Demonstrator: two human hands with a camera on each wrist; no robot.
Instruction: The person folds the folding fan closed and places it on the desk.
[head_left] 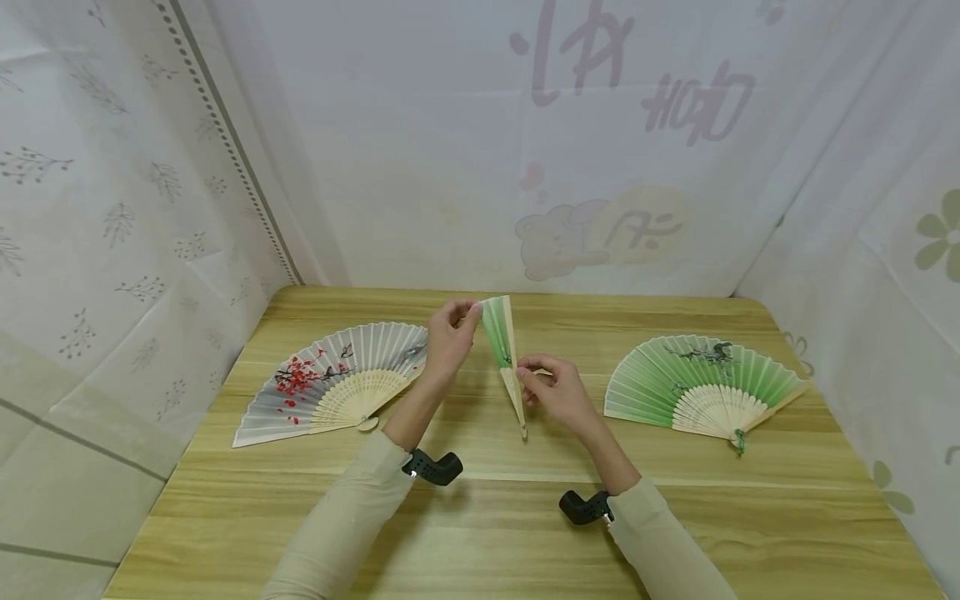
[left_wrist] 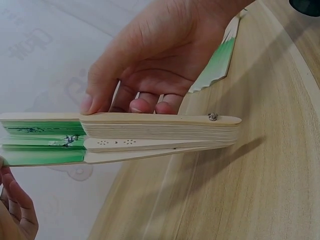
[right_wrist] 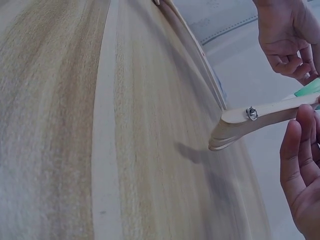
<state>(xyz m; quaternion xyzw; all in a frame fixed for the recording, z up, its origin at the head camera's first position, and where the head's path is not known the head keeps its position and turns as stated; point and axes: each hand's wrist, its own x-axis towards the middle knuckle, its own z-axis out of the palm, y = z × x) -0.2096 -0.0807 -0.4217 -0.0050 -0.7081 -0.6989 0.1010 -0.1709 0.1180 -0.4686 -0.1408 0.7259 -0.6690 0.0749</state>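
A green folding fan (head_left: 495, 332) with pale wooden ribs is raised over the middle of the table, spread only slightly, its pivot end pointing down toward the person. My left hand (head_left: 452, 337) pinches the leaf's upper left corner between thumb and fingers. Lower down on the opposite side, my right hand (head_left: 558, 392) grips the outer rib around mid-length. In the left wrist view, the fan's ribs (left_wrist: 165, 131) are stacked close, with the right thumb and fingers on the top one. A small metal rivet (right_wrist: 251, 113) shows at the pivot end in the right wrist view.
Spread on the wooden table (head_left: 495, 533) at left lies a grey-white fan (head_left: 281, 421) with red blossoms and birds. At right lies another spread green fan (head_left: 637, 392) with a green tassel (head_left: 740, 443). Printed cloth (head_left: 420, 150) hangs behind and along both sides.
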